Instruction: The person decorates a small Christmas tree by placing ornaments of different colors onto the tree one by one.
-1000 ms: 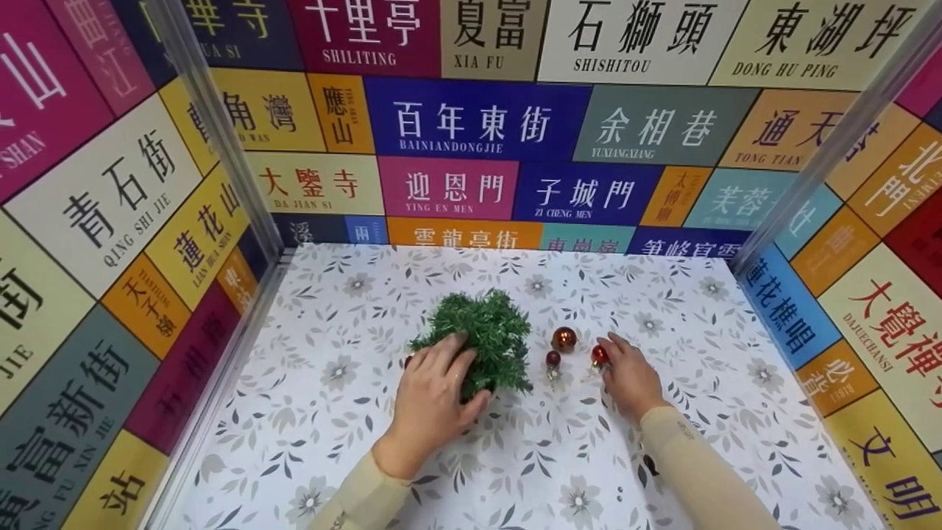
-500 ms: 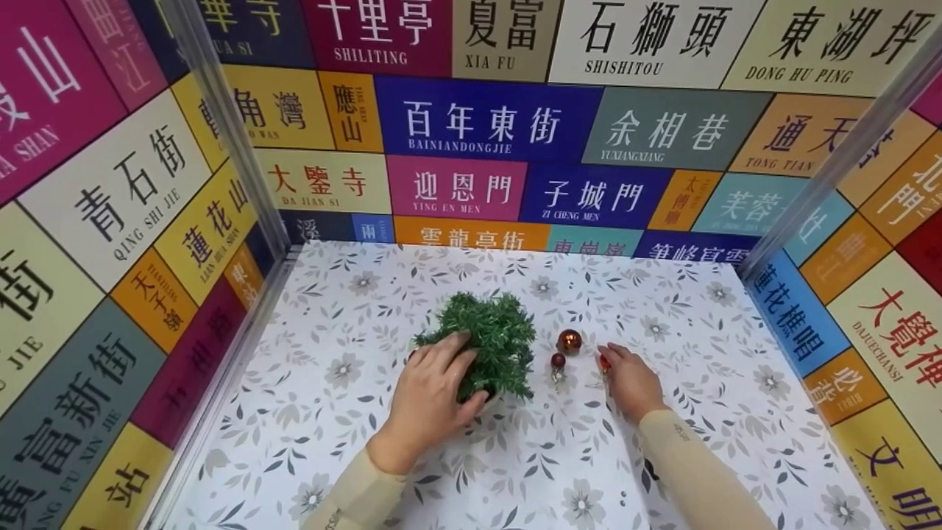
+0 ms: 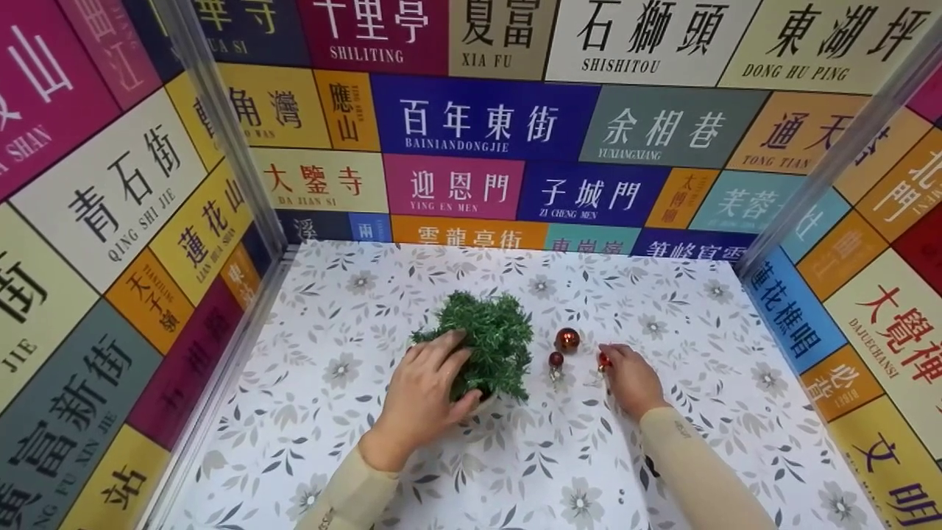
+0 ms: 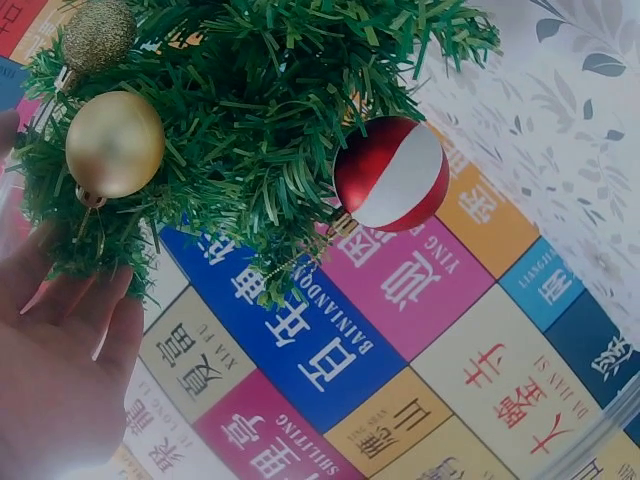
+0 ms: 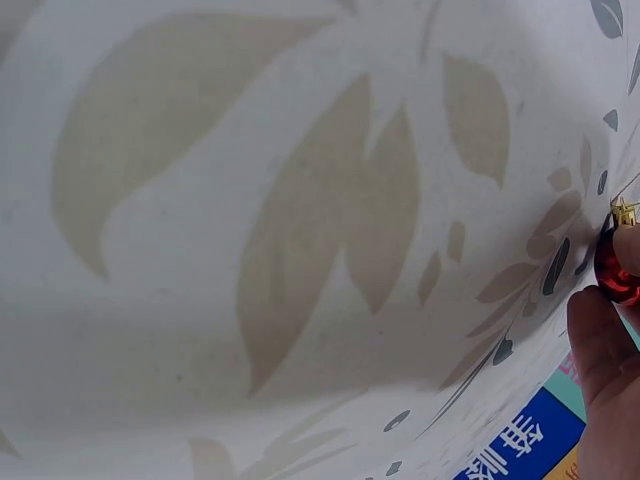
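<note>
A small artificial Christmas tree (image 3: 491,338) stands in a pot on the table. My left hand (image 3: 421,390) holds its left side, fingers over the branches and thumb low by the pot. In the left wrist view, a plain gold bauble (image 4: 115,145), a glittery gold bauble (image 4: 100,35) and a red-and-white bauble (image 4: 390,173) hang among the green needles. To the right of the tree, my right hand (image 3: 633,380) pinches a shiny red bauble (image 3: 603,360). Its gold cap (image 5: 624,212) shows in the right wrist view, while the fingers hide part of the ball.
Between the tree and my right hand lie a larger copper-red bauble (image 3: 567,339) and a small dark red bauble (image 3: 556,358). A white leaf-patterned cloth (image 3: 353,427) covers the table. Colourful sign-printed walls (image 3: 482,118) enclose its back and sides.
The red bauble has turned within my right fingers, and less of it shows than a second ago. My left hand has shifted slightly left on the tree.
</note>
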{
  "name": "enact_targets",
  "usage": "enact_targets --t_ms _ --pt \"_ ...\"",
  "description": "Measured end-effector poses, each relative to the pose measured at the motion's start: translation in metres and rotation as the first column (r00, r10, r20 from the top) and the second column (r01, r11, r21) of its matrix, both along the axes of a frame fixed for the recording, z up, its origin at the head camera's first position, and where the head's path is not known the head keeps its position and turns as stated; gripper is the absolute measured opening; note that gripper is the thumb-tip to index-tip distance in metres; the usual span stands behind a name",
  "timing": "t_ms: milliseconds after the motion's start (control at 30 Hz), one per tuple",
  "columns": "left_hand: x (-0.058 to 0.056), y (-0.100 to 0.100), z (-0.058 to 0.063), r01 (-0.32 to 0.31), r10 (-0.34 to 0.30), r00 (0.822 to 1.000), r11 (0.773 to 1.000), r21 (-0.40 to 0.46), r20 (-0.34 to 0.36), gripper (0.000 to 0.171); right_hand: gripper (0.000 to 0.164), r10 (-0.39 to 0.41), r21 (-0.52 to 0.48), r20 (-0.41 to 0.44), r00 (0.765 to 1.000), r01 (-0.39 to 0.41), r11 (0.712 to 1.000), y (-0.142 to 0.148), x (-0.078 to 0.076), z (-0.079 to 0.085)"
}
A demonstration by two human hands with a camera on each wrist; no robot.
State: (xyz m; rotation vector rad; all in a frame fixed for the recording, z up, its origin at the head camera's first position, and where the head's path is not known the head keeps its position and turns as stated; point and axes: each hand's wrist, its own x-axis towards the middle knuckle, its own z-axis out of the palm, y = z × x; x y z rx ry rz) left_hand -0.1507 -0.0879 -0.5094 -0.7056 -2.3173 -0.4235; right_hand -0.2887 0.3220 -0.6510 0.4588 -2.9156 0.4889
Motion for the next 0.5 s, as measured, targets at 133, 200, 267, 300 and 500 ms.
enact_targets --t_ms 133,200,267,300,500 --pt "0.0007 -0.0022 -0.0003 0.002 -0.002 1.000 1.000 0.004 -0.001 0.059 0.044 0.005 -0.017 -0.018 1.000 -0.006 1.000 0.0014 0.0004 0.0000" --pt "0.0010 -0.0033 -0.0004 0.003 -0.003 1.000 1.000 0.002 0.000 0.059 0.044 0.009 -0.023 -0.025 1.000 -0.010 1.000 0.0026 0.0006 -0.0004" --pt "0.0008 -0.0042 -0.0005 0.007 -0.007 1.000 1.000 0.002 0.004 0.059 0.044 0.013 -0.028 -0.029 0.999 -0.014 0.999 0.0037 0.0004 -0.0012" --pt "0.0007 -0.0048 -0.0003 0.010 -0.010 1.000 1.000 0.001 0.005 0.059 0.044 0.014 -0.031 -0.030 0.999 -0.015 0.999 0.0040 0.0004 -0.0014" --pt "0.0002 -0.0086 0.0007 0.012 -0.012 0.999 1.000 -0.009 0.035 0.060 0.045 0.011 -0.045 -0.024 1.000 -0.012 0.999 0.0045 0.0002 -0.0017"
